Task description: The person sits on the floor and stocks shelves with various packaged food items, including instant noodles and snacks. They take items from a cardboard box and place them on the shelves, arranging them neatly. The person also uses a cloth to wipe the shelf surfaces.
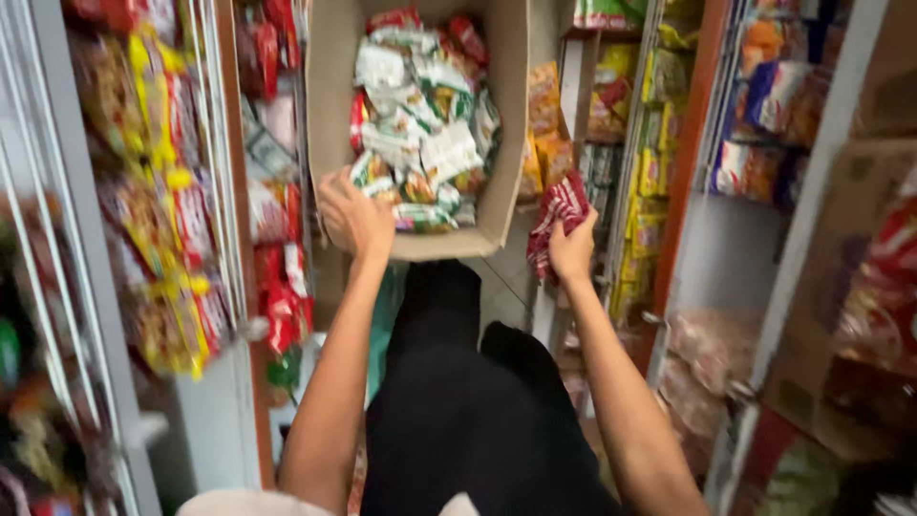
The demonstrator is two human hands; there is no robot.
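Left hand [353, 218] grips our cardboard box [330, 96] at its near-left corner, right hand [571, 250] clutches a red-white packet [560, 212]; box looks mostly full.

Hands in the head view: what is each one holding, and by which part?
The left hand grips the cardboard box of packets at its near left corner. The right hand holds a red-and-white packet by its lower end.

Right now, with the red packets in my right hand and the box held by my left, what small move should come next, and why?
Probably carry the red packets in your right hand toward the shelf rack beside them; the left hand already steadies the cardboard box.
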